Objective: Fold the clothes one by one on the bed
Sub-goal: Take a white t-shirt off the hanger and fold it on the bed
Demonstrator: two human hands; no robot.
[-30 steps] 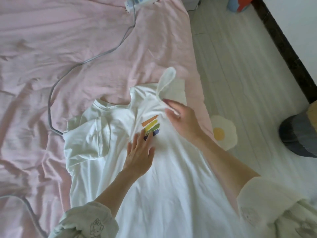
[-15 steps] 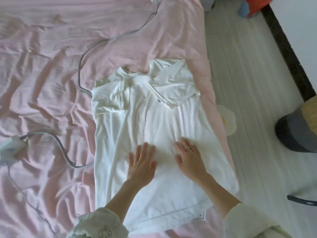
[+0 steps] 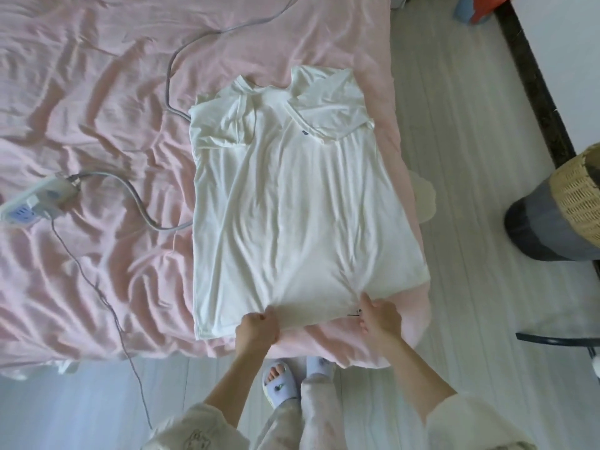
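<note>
Half a second ago both hands lay flat on the lower middle of the white T-shirt [image 3: 292, 203], palms down, smoothing the cloth; a second ago they were up near the chest, where a coloured striped print showed and the right sleeve was not yet folded in. Now both sleeves lie folded over the body, only a small dark mark shows by the folded right sleeve, and the hands have slid back to the near hem. I take that to mean the side folds and smoothing are done and the step in hand is the lengthwise fold, near hem carried up toward the collar.

The left hand [image 3: 258, 331] grips the hem left of centre, fingers curled under the edge and thumb on top, bunching the cloth slightly. The right hand [image 3: 378, 319] pinches the hem near its right end, beside a small printed label mark, thumb over the fabric and fingers tucked beneath. Both forearms reach out from pale sleeves at the near edge of the frame.

The T-shirt lies flat on the pink bed sheet [image 3: 97, 157], collar far, hem near, close to the right edge of the bed. A grey cable [image 3: 143, 209] runs from a power strip [image 3: 35, 203] on the left up to the shirt's left side and seems to pass beneath it.
</note>
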